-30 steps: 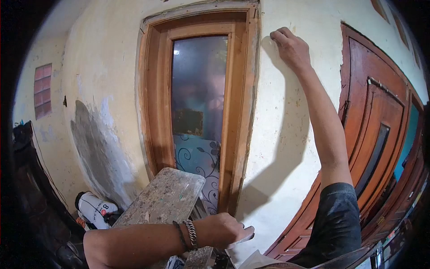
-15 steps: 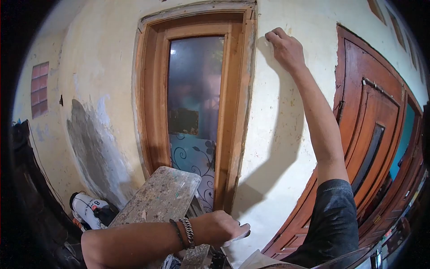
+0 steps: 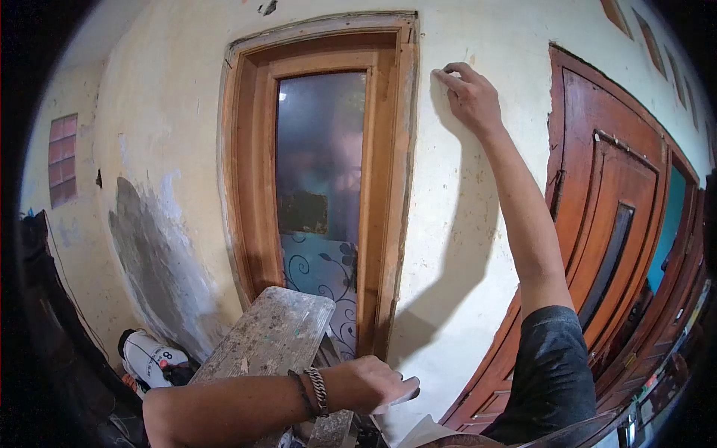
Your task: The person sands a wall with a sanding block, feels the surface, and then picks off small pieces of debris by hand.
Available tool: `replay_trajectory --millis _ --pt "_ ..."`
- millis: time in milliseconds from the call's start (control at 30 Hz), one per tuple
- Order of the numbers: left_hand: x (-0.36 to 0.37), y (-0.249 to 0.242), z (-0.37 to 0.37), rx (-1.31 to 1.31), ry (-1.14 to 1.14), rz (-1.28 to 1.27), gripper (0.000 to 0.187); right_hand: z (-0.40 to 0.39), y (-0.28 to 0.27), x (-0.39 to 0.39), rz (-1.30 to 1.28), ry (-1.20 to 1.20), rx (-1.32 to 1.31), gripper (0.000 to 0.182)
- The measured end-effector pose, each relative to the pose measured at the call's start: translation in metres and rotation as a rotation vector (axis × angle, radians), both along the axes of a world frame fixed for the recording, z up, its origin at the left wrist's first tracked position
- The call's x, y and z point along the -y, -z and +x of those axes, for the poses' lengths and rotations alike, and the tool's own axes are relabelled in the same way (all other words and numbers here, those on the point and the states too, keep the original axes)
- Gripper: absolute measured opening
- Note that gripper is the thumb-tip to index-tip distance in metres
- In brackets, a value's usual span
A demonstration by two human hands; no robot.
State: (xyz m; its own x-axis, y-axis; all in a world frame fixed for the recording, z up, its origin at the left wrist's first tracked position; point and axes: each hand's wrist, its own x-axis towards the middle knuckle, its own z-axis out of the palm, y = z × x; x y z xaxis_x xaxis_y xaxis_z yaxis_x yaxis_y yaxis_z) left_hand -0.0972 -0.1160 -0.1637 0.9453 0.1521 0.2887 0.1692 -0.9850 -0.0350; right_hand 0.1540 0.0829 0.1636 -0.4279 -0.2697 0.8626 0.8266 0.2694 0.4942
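Note:
My right hand [image 3: 472,97] is raised against the cream painted wall [image 3: 439,224], to the right of the wooden door frame. Its fingers are bent in a pinch close to the wall surface; whatever they hold, if anything, is too small to name. Low in front of me, my left hand [image 3: 373,382] is closed, with a bracelet and a dark band at the wrist. Under its thumb shows the edge of a pale, thin, flat thing [image 3: 397,401], mostly hidden by the fingers. Another pale sheet-like thing [image 3: 427,433] lies just below that hand.
A glazed wooden door [image 3: 321,164] stands ahead. A paint-spattered wooden plank [image 3: 269,328] stretches out below it. Carved reddish-brown doors [image 3: 597,187] are on the right. A grey patch [image 3: 146,246] marks the left wall, above a white container [image 3: 146,358].
The whole view has shifted slightly. My right hand has moved a little along the wall, and its index finger is now more raised and apart from the thumb. The left hand keeps its grip.

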Motion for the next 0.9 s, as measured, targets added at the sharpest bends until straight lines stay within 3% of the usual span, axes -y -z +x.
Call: replay_trajectory --millis 200,300,433,633,733,800,900 --pt "0.001 -0.001 0.001 -0.029 -0.021 0.025 0.027 0.008 0.002 0.005 0.023 0.06 0.067 0.035" --pt "0.0 0.002 0.001 0.072 0.017 0.044 0.024 0.012 -0.009 0.006 0.005 -0.023 0.154 0.031" --pt "-0.005 0.008 -0.001 0.106 0.037 0.134 0.032 0.011 -0.026 0.025 -0.158 0.137 0.225 0.021" --pt "-0.005 0.002 0.002 -0.028 -0.021 0.083 0.033 0.009 -0.032 0.019 -0.157 0.178 0.248 0.019" --pt "-0.003 -0.001 0.001 0.012 -0.078 0.016 0.017 0.007 -0.033 0.012 -0.116 0.12 0.228 0.019" --pt "-0.007 0.001 0.0 -0.079 -0.083 0.059 0.034 0.01 -0.032 0.01 -0.096 0.104 0.238 0.017" --pt "-0.006 -0.002 -0.001 -0.113 -0.096 0.039 0.038 0.01 -0.032 0.007 -0.075 0.103 0.221 0.015"
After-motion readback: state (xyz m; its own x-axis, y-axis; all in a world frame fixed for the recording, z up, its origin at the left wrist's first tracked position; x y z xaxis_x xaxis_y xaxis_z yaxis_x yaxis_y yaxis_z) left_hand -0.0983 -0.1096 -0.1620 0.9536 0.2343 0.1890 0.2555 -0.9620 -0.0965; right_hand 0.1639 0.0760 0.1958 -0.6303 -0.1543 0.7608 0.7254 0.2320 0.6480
